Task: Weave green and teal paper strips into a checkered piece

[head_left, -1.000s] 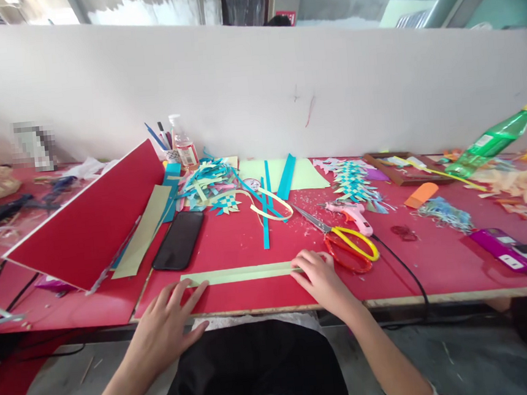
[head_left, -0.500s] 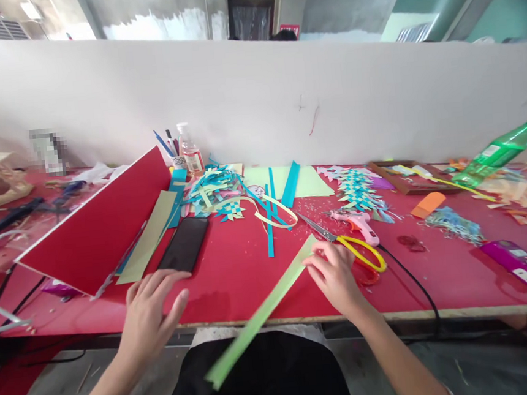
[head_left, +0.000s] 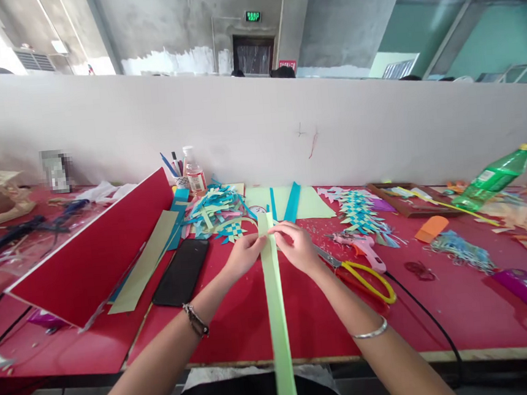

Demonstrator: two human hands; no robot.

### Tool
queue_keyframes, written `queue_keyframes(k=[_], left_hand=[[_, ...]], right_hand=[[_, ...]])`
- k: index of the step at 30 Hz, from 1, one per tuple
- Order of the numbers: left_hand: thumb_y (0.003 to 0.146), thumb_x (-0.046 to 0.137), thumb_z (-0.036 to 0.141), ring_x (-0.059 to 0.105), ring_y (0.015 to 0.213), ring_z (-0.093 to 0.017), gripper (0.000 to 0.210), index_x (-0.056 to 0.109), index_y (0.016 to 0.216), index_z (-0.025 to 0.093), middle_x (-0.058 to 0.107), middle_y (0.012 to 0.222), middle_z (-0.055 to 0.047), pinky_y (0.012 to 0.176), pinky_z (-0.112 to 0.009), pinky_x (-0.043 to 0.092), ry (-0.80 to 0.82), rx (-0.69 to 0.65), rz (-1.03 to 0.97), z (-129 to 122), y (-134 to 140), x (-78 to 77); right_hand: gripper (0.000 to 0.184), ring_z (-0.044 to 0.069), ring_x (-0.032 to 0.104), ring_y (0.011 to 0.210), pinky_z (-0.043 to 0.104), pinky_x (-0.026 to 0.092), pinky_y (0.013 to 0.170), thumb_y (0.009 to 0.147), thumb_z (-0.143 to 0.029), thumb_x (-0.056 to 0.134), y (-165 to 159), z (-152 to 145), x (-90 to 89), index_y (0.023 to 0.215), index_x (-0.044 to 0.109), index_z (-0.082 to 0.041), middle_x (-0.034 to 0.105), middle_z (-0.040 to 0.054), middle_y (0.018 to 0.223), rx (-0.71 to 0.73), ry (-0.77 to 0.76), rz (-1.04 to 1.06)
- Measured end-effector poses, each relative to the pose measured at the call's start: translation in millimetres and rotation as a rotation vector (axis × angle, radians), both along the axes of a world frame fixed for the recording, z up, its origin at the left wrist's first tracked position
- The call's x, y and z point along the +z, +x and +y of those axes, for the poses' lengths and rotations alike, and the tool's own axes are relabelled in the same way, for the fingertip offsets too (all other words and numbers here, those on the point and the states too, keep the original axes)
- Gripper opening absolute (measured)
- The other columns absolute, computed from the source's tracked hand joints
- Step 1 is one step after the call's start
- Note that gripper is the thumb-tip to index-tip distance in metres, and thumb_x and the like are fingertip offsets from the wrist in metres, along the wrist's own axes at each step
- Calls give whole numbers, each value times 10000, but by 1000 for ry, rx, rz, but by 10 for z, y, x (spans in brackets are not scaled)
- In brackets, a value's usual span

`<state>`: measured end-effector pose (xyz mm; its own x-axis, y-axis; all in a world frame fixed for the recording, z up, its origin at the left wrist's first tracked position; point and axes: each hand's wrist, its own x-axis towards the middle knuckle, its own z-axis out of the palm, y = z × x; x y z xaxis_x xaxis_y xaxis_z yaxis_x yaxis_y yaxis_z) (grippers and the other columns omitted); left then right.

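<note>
I have one pale green paper strip (head_left: 279,325), pinched near its far end by my left hand (head_left: 248,251) and right hand (head_left: 298,248), both narrow; it crosses the near edge of the tabletop (head_left: 238,329); black phone (head_left: 181,273), left; scissors (head_left: 343,266), right.

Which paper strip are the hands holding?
The pale green strip, pinched near its far end by the left hand and right hand; the wide blue strip lies beyond, untouched.

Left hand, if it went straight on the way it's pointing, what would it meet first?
The left hand would first meet the pale green paper strip it touches, then likely the right hand; depth is unclear.
</note>
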<state>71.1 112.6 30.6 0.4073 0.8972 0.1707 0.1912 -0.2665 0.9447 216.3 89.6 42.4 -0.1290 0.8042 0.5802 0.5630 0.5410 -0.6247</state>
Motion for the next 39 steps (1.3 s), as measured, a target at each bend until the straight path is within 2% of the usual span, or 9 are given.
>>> queue_keyframes(k=[3, 8, 11, 14, 22, 25, 28, 34, 39], left_hand=[[770, 410, 444, 321, 468, -71, 364, 461, 577, 140, 352, 495, 46, 441, -201, 245, 38, 29, -7, 110, 37, -84], [789, 376, 418, 382, 545, -97, 346, 471, 602, 143, 421, 547, 24, 492, -207, 297, 65, 58, -47, 159, 80, -190], [789, 371, 398, 407, 562, -103, 332, 490, 622, 137, 447, 566, 20, 522, -209, 323, 43, 55, -69, 154, 103, -244], [774, 405, 383, 450, 602, -111, 302, 524, 664, 128, 494, 614, 12, 567, -211, 352, 11, 37, -88, 131, 106, -282], [757, 435, 365, 424, 499, -99, 283, 561, 706, 117, 450, 524, 38, 497, -213, 330, -77, 26, -96, 103, 37, -283], [738, 457, 344, 466, 548, -114, 256, 573, 700, 119, 489, 553, 28, 539, -220, 354, -105, 36, -96, 117, 12, -286], [712, 480, 326, 525, 621, -147, 237, 595, 698, 119, 557, 599, 9, 609, -239, 390, -150, 39, -97, 133, -14, -289], [668, 520, 276, 584, 728, -176, 274, 607, 880, 126, 650, 817, -38, 654, -253, 434, -293, 98, -144, 168, -92, -271], [673, 545, 325, 592, 601, -158, 274, 624, 827, 113, 649, 689, -58, 585, -257, 451, -464, 70, -231, 197, -148, -276]], right_hand=[[176, 144, 558, 742, 284, 456, 703, 784, -334, 451, 15, 183, -124, 832, 534, -187, 577, 32, 818, -14, -141, 136], [224, 128, 524, 704, 261, 457, 654, 714, -384, 531, 4, 267, -342, 819, 443, -206, 505, -7, 763, -28, -221, 194], [156, 124, 492, 657, 243, 442, 589, 725, -341, 508, -3, 202, -365, 770, 428, -215, 474, -13, 725, 35, -233, 142], [84, 131, 482, 650, 249, 433, 583, 737, -286, 467, -35, 138, -349, 754, 428, -214, 471, -4, 717, 3, -196, 133], [122, 147, 534, 638, 258, 429, 565, 722, -280, 465, -85, 154, -430, 811, 457, -198, 544, 14, 717, -68, -307, 407], [132, 139, 512, 604, 250, 408, 545, 716, -325, 497, -58, 174, -440, 734, 484, -195, 526, 0, 655, -42, -371, 475], [168, 123, 481, 559, 240, 391, 523, 707, -361, 530, -36, 188, -449, 672, 495, -200, 489, -20, 594, 6, -455, 550], [158, 86, 465, 472, 217, 382, 479, 695, -347, 563, -59, 168, -473, 684, 496, -205, 496, -46, 545, 251, -659, 628], [152, 98, 492, 435, 230, 402, 456, 686, -327, 548, -136, 108, -457, 656, 470, -200, 524, -45, 508, 382, -787, 511]])
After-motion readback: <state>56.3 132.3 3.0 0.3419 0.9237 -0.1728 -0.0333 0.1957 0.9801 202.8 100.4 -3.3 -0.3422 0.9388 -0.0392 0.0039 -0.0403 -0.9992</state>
